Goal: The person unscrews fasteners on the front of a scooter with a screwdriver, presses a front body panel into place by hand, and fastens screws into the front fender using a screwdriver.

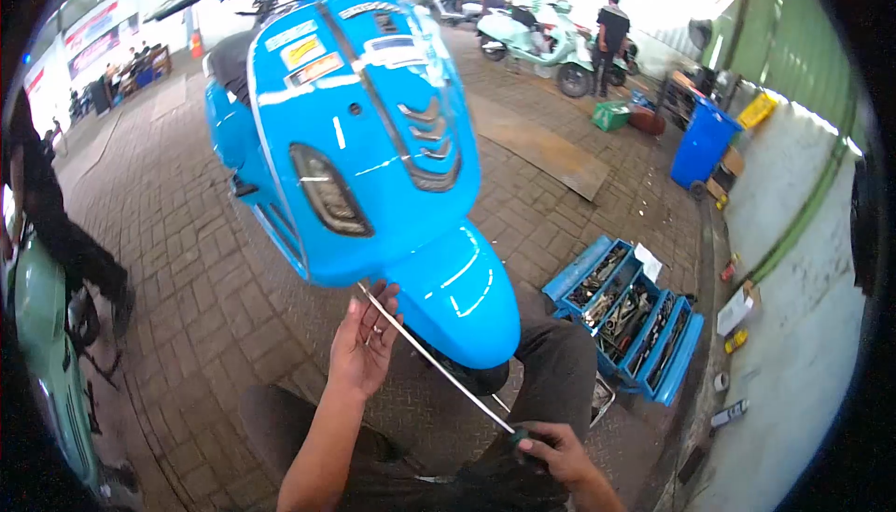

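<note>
A blue scooter stands in front of me, its front fender above my knees. My right hand is closed around the dark handle of a long screwdriver. The thin metal shaft runs up and to the left, and its far end reaches the lower edge of the scooter's front panel. Beside that end is my left hand, palm up under the panel, fingers raised and apart near the shaft. Whether the fingers touch the shaft is hard to see.
An open blue toolbox full of tools lies to the right. Behind it are a blue bin and a wall. A green scooter and a person are at left. Another person stands by parked scooters at the back.
</note>
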A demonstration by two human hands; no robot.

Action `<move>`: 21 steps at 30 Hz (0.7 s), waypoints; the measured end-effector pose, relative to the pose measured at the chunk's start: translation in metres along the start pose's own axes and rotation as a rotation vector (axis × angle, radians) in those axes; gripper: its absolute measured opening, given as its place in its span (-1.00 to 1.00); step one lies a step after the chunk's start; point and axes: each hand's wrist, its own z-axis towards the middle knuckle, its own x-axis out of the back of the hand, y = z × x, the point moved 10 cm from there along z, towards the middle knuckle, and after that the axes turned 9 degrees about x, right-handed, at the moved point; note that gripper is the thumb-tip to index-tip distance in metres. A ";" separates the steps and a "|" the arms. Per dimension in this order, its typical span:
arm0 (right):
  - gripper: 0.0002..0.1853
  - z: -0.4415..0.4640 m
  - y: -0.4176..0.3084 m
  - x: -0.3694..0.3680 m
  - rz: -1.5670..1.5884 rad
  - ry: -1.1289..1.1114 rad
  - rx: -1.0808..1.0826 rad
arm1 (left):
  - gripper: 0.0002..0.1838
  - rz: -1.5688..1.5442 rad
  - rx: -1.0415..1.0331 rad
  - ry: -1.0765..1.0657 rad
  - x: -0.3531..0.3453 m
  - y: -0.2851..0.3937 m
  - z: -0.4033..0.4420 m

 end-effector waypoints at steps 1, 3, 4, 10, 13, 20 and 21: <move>-0.60 0.006 -0.011 0.012 -0.098 -0.016 0.134 | -0.45 -0.007 0.008 0.030 0.001 -0.003 0.000; -0.58 -0.001 -0.019 0.045 -0.100 0.106 0.125 | -0.47 0.024 0.038 0.182 -0.007 -0.003 -0.004; -0.56 -0.005 -0.022 0.064 -0.120 0.205 0.107 | -0.47 0.047 0.060 0.175 -0.006 -0.006 -0.001; -0.53 -0.026 -0.068 0.144 -0.247 0.571 0.365 | -0.70 0.260 0.135 0.189 0.056 -0.012 -0.001; -0.55 -0.007 -0.063 0.165 -0.308 0.628 0.428 | -0.77 0.478 -0.010 0.363 0.056 0.007 0.000; -0.53 0.089 -0.026 0.191 -0.473 0.451 0.373 | -0.76 1.410 -0.533 0.270 -0.032 0.031 0.040; -0.53 0.099 -0.040 0.189 -0.682 0.461 0.461 | -0.75 1.522 -0.669 0.197 -0.062 0.018 0.048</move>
